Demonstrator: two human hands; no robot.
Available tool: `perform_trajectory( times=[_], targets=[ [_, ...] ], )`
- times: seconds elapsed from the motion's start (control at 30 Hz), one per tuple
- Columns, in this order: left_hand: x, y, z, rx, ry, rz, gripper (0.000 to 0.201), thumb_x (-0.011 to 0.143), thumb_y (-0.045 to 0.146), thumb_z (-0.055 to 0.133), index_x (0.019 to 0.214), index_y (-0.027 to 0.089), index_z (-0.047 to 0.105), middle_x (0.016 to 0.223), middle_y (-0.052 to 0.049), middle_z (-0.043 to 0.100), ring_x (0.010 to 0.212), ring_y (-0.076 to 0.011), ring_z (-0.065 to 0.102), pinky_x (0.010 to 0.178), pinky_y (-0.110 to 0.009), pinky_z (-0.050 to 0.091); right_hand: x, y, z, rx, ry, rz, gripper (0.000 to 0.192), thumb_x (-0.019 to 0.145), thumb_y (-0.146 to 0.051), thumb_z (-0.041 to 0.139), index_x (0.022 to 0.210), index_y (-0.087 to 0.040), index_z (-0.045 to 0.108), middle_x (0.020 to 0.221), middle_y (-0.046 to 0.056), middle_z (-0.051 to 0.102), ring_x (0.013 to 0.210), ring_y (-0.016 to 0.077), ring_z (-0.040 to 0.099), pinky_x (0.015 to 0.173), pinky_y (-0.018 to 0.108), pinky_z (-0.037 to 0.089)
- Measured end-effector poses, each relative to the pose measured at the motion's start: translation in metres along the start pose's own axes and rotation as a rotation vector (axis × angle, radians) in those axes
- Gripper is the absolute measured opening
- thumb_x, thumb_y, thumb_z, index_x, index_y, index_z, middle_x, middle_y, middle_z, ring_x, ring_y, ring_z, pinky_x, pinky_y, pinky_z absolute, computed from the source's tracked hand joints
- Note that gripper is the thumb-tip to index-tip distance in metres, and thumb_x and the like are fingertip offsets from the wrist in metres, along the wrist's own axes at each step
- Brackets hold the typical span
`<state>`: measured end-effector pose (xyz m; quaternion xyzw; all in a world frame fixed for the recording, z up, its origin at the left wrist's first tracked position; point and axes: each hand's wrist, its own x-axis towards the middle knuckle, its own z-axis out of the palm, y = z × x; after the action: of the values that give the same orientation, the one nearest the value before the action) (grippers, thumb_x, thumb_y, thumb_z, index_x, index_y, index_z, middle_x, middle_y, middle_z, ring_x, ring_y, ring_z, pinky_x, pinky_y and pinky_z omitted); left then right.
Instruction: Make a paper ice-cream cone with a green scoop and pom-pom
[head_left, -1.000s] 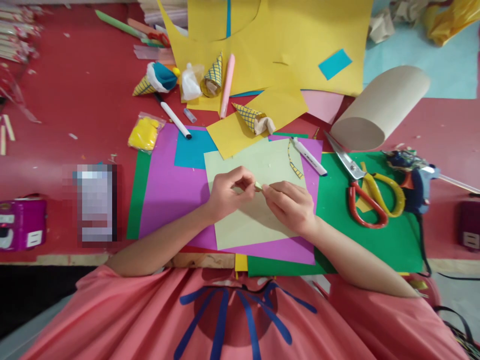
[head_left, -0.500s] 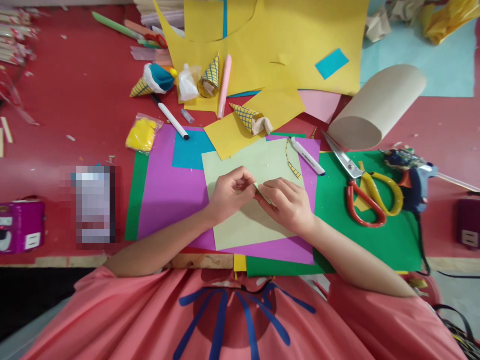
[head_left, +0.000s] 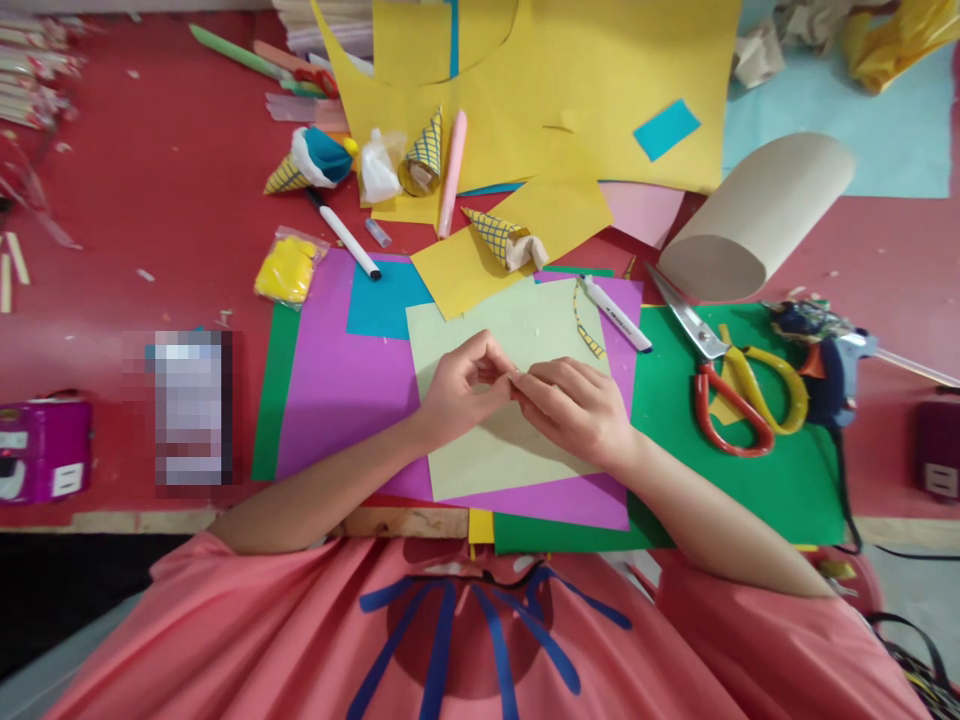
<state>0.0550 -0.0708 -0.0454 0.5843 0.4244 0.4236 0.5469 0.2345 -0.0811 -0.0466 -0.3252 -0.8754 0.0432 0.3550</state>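
My left hand (head_left: 471,388) and my right hand (head_left: 574,408) meet fingertip to fingertip just above a pale green sheet (head_left: 480,468). Both are closed in a pinch on a small pale green piece of paper, which the fingers now hide almost wholly. A thin yellow and dark patterned strip (head_left: 589,338) lies on the sheet beyond my right hand, beside a white marker (head_left: 616,314). Farther off, a small yellow cone with blue crossed lines (head_left: 491,236) rests on its side, crumpled paper at its mouth.
Big scissors with red and yellow handles (head_left: 731,390) and a blue glue gun (head_left: 829,375) lie to the right. A cardboard tube (head_left: 791,210) is behind them. At left are a bag of yellow pieces (head_left: 289,268), a capped white marker (head_left: 349,242) and a phone-like blurred thing (head_left: 193,410).
My fingers have closed further together, and the bit of pale green paper that showed between them is now covered. The things on the table lie as before.
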Motion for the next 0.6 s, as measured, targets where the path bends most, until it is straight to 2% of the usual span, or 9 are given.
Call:
perform_trajectory(
  times=[0.1,0.23,0.33,0.4,0.47,0.53,0.6],
  targets=[
    [0.001,0.001,-0.001,-0.056,-0.035,-0.027,0.025,0.081,0.034,0.071,0.073,0.019,0.053,0.062,0.003,0.063,0.058,-0.0083,0.065,0.054,-0.018,0.053,-0.002,0.003,-0.001,-0.002,-0.016,-0.036,0.028,0.09,-0.013,0.057,0.117,-0.022,0.055,0.089,0.006,0.07,0.072,0.0157,0.063,0.06,0.029,0.051],
    [0.002,0.001,-0.005,-0.142,-0.143,-0.07,0.025,0.083,0.035,0.07,0.076,0.019,0.052,0.061,0.003,0.064,0.054,-0.0082,0.065,0.053,-0.017,0.055,-0.006,0.007,-0.003,0.008,-0.031,-0.099,0.023,0.09,-0.015,0.059,0.111,-0.025,0.056,0.083,0.003,0.07,0.069,0.0138,0.064,0.057,0.027,0.051],
    [0.001,0.001,-0.007,-0.196,-0.179,-0.099,0.026,0.087,0.04,0.066,0.082,0.019,0.052,0.06,0.002,0.066,0.051,-0.0091,0.065,0.049,-0.018,0.055,-0.005,0.005,-0.002,0.132,0.041,-0.019,0.02,0.089,-0.014,0.061,0.106,-0.024,0.06,0.08,0.002,0.069,0.069,0.013,0.065,0.059,0.026,0.053],
    [0.001,0.001,-0.007,-0.225,-0.19,-0.103,0.024,0.087,0.039,0.065,0.086,0.02,0.052,0.06,0.003,0.066,0.049,-0.009,0.065,0.048,-0.017,0.054,-0.003,0.001,0.0,0.316,0.114,0.136,0.016,0.087,-0.014,0.063,0.101,-0.023,0.062,0.079,0.002,0.069,0.07,0.0124,0.066,0.06,0.025,0.055],
    [0.001,0.001,-0.008,-0.201,-0.182,-0.077,0.019,0.088,0.034,0.065,0.089,0.02,0.052,0.059,0.004,0.065,0.048,-0.0078,0.063,0.047,-0.016,0.052,0.001,-0.003,0.001,0.574,0.146,0.389,0.009,0.086,-0.018,0.067,0.093,-0.021,0.063,0.077,0.001,0.069,0.068,0.0116,0.067,0.06,0.024,0.056],
    [0.0,0.0,-0.007,-0.111,-0.147,0.032,0.017,0.088,0.031,0.065,0.094,0.021,0.054,0.062,0.004,0.065,0.051,-0.0071,0.063,0.048,-0.015,0.052,0.005,-0.005,0.002,0.847,0.134,0.677,0.009,0.084,-0.025,0.07,0.086,-0.019,0.063,0.074,0.0,0.068,0.062,0.0104,0.067,0.056,0.023,0.056],
    [0.0,-0.001,-0.006,0.033,-0.101,0.22,0.016,0.088,0.026,0.065,0.1,0.021,0.055,0.068,0.003,0.068,0.056,-0.0068,0.065,0.052,-0.015,0.052,0.008,-0.006,0.002,1.08,0.117,0.893,0.018,0.082,-0.032,0.073,0.081,-0.018,0.061,0.07,-0.002,0.067,0.055,0.0092,0.065,0.052,0.023,0.055]
  ],
)
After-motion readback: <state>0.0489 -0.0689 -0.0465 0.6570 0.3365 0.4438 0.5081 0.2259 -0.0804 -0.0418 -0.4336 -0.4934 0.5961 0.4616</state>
